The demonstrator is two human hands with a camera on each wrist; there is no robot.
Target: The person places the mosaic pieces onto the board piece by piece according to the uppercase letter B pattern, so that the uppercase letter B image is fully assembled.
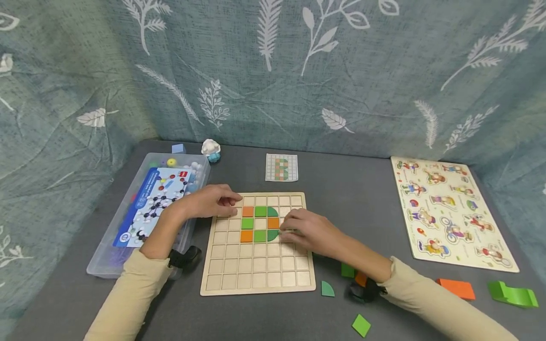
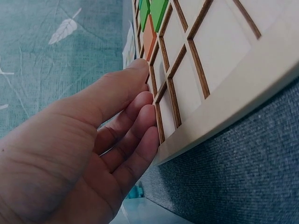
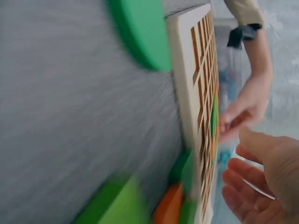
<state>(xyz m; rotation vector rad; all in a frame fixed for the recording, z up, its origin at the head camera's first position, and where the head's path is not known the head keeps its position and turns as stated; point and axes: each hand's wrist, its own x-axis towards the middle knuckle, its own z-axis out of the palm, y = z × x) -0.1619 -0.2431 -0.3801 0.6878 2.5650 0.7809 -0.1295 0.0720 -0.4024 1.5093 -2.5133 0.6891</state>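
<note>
A wooden grid board [image 1: 258,291] lies on the dark table. In its upper middle cells sit orange, light green and dark green tiles, including an orange square [image 1: 247,236], a light green square [image 1: 260,211] and a dark green quarter circle [image 1: 273,235]. My left hand [image 1: 212,201] rests at the board's upper left edge, fingers loosely bent and holding nothing. Over the board's right side, my right hand [image 1: 309,231] has its fingertips right beside the lower quarter circle. In the right wrist view, the right hand [image 3: 261,175] shows relaxed, parted fingers with nothing between them.
Loose tiles lie right of the board, among them a quarter circle [image 1: 327,289] and a green square [image 1: 361,325]. A pattern card [image 1: 281,167] lies behind it. A plastic box [image 1: 102,265] stands left; a picture puzzle [image 1: 403,201] and an orange block [image 1: 456,289] are right.
</note>
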